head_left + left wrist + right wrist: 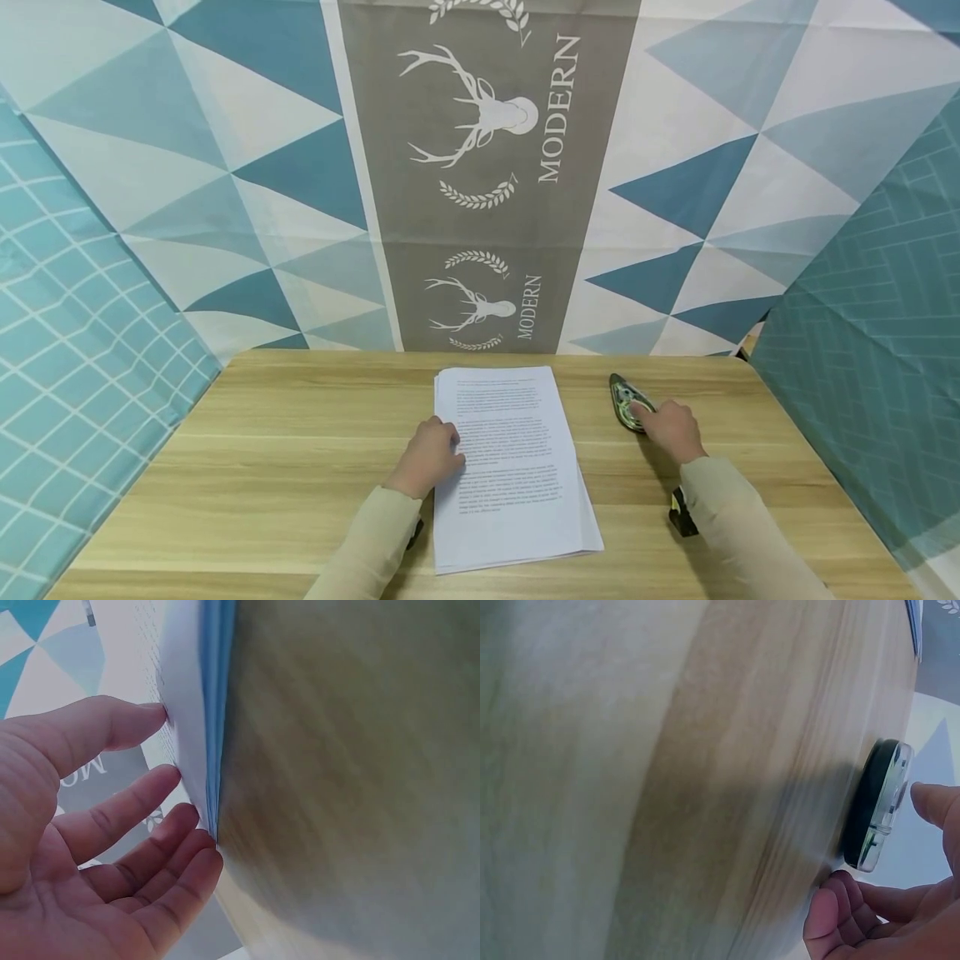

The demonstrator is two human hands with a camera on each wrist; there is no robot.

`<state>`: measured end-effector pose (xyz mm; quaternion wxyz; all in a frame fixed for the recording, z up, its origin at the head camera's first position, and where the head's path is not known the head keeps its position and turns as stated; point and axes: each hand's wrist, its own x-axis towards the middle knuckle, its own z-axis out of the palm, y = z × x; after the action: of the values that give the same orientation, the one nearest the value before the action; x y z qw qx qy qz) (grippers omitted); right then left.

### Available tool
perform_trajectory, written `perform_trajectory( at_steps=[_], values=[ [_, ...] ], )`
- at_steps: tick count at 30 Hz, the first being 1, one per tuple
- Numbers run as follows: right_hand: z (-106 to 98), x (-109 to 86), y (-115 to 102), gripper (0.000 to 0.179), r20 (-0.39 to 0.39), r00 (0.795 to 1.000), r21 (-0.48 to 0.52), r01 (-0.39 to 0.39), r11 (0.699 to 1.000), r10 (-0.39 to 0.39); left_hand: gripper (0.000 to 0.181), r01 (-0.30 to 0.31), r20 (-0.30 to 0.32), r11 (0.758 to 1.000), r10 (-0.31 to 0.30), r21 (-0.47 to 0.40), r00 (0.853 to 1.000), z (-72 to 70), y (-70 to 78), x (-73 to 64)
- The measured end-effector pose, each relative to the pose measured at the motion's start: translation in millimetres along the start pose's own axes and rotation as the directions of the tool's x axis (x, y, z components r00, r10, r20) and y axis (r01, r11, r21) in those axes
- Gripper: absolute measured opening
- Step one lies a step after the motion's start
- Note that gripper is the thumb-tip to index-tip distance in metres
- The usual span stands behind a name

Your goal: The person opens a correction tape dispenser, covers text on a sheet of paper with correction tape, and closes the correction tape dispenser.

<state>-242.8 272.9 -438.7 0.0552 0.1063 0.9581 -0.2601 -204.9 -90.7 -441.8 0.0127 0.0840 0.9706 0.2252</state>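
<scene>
A stack of printed paper sheets (502, 467) lies on the wooden table, its layered left edge facing my left hand (429, 457). In the left wrist view the fingertips (196, 866) rest along that edge, fingers loosely bent, with the thumb over the top page. On the right is a small teardrop-shaped item (626, 403), dark below with a clear, green-patterned top, which looks like a correction tape. My right hand (672, 429) is at its near end. In the right wrist view the thumb stands just off the clear top and the other fingers are loosely curled beside its lower end.
The wooden table (285, 467) ends at a patterned cloth backdrop (487, 208) behind. Cloth panels also stand at the left (82, 358) and right (862, 333) sides. Table surface lies between the paper stack and the teardrop-shaped item.
</scene>
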Motion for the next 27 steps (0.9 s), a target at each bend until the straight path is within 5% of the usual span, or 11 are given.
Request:
perform_trajectory(
  at_steps=[17, 27],
  values=[
    [4.2, 2.9, -1.2, 0.044, -0.046, 0.999, 0.061, -0.009, 0.998, 0.012, 0.019, -0.001, -0.006, 1.0, 0.0, -0.022, 1.0, -1.4, 1.0, -0.9],
    [3.8, -0.2, -3.5, 0.054, -0.037, 0.999, 0.302, -0.025, 0.953, 0.038, 0.019, 0.003, 0.002, 1.0, -0.003, -0.029, 1.0, -1.5, 0.3, -1.0]
  ],
)
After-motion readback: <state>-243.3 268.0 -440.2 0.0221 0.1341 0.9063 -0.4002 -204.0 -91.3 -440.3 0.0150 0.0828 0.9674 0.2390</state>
